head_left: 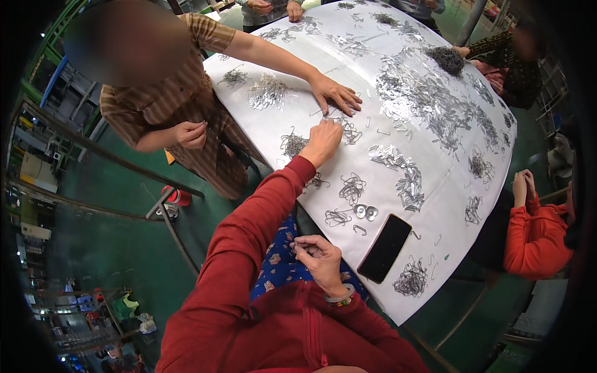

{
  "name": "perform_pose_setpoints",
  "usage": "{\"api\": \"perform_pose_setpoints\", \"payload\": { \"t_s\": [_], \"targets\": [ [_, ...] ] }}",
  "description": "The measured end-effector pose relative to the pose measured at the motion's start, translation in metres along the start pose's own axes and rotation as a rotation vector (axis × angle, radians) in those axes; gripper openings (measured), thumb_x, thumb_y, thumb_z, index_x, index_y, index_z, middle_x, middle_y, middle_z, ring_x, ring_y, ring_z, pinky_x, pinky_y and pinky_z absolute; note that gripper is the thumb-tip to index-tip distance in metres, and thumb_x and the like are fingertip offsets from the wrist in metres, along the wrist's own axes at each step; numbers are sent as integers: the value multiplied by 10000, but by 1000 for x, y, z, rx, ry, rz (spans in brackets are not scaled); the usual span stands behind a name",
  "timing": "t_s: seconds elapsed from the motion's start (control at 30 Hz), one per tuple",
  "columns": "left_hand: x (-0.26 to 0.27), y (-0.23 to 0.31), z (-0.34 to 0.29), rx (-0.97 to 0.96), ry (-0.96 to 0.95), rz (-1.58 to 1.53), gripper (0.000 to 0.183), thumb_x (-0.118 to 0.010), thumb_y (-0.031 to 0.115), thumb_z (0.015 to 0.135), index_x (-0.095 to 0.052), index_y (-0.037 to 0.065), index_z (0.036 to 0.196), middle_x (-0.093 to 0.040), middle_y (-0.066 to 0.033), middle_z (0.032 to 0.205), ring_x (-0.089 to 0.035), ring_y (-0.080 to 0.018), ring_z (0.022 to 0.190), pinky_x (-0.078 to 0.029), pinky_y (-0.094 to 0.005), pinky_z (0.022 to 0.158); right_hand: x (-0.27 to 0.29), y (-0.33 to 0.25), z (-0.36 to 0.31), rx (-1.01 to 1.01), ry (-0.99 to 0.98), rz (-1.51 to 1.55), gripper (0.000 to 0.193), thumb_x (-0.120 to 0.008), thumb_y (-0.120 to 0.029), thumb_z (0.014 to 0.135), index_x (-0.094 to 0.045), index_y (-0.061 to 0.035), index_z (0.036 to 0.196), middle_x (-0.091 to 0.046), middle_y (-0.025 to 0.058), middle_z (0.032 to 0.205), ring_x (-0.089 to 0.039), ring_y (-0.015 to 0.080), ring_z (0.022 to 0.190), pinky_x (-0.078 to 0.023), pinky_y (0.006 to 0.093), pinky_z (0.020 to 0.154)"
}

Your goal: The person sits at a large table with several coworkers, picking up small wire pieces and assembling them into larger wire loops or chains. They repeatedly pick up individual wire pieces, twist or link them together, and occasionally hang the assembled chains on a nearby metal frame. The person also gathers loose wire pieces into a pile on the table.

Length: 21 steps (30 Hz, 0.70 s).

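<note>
My left hand reaches out over the white table, its fingers curled down at a small pile of bent wire hooks. Whatever those fingers grip is hidden beneath them. Close to my body, off the table's near edge, my right hand is closed with thumb and fingertips together; anything between them is too small to make out. Another pile of wire hooks lies beside my left wrist. Nearer me are more hooks, two round metal pieces and a curved row of flat silvery strips.
A black phone lies near the table's front edge, beside a hook pile. At left a co-worker's hand rests just beyond mine. A large heap of metal strips covers the middle. Another person in orange sits at right.
</note>
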<state>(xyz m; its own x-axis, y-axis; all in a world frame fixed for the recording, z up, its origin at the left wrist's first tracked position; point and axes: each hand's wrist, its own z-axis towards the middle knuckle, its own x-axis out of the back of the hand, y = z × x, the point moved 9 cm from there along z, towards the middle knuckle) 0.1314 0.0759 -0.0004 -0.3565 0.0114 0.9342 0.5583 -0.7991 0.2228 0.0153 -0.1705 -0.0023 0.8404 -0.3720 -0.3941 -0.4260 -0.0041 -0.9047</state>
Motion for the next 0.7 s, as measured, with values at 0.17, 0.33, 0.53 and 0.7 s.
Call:
{"api": "perform_pose_setpoints", "payload": {
  "t_s": [0.17, 0.33, 0.53, 0.7],
  "targets": [
    [32, -10, -15, 14, 101, -289, 135, -556, 87, 899, -627, -26, 884, -634, -199, 924, -612, -348, 880, -494, -451, 759, -4, 0, 0, 3, -13, 9, 173, -651, 81, 840, -658, 67, 1012, -682, 94, 937, -650, 106, 793, -530, 221, 709],
    [58, -24, -64, 121, 51, -646, 162, -614, 130, 899, -637, -25, 938, -666, -157, 861, -640, -266, 805, -497, -380, 731, -8, -5, 0, 47, 3, -30, 165, -652, 81, 838, -668, 44, 998, -687, 82, 930, -645, 100, 798, -520, 217, 716],
    [132, -5, -182, 187, 43, -1048, 128, -642, 86, 891, -638, -27, 951, -691, -83, 833, -644, -124, 775, -505, -263, 740, -12, -11, -3, 53, 23, -62, 157, -643, 68, 860, -657, 59, 1016, -693, 91, 927, -659, 107, 790, -544, 219, 700],
    [175, 22, -249, 97, 82, -944, 88, -673, 36, 843, -627, 1, 910, -637, -83, 894, -617, -190, 842, -488, -301, 750, -16, -26, -3, 124, 34, -72, 173, -646, 61, 859, -661, 55, 1031, -690, 80, 932, -664, 113, 804, -545, 221, 714]
  ]
}}
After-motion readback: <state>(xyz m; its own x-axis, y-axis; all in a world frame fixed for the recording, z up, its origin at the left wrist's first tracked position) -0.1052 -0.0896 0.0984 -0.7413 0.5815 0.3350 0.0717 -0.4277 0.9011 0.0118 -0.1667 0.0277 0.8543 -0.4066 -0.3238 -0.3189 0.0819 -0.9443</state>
